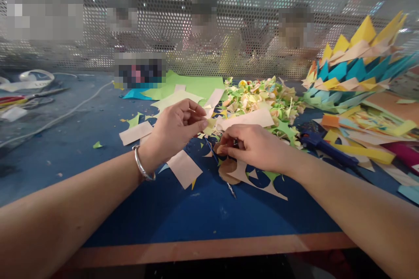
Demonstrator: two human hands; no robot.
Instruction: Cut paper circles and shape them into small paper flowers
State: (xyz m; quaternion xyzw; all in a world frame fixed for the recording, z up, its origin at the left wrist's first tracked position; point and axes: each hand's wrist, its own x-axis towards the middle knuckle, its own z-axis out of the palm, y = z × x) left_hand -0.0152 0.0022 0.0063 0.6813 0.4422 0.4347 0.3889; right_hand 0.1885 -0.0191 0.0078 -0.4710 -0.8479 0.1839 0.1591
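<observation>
My left hand [176,128], with a silver bangle [141,163] at the wrist, pinches a small pale yellow piece of paper [209,126] between thumb and fingertips. Close by on the right, my right hand [255,146] has its thumb and fingers closed on a small tan paper piece [221,147], partly hidden by the fingers. Below it lie a round brown piece [228,171] and a pen [231,189] with its metal tip showing. Pale pink paper strips [185,169] and a cut-out pink scrap [262,187] surround both hands on the blue table.
Behind my hands is a heap of curled paper cuttings [258,98] beside green sheets [196,85]. A blue glue gun [327,148] lies right, before a tiered folded-paper piece [353,69]. Scissors [29,100] and a white cable [65,115] lie left. A perforated metal screen [245,22] stands behind.
</observation>
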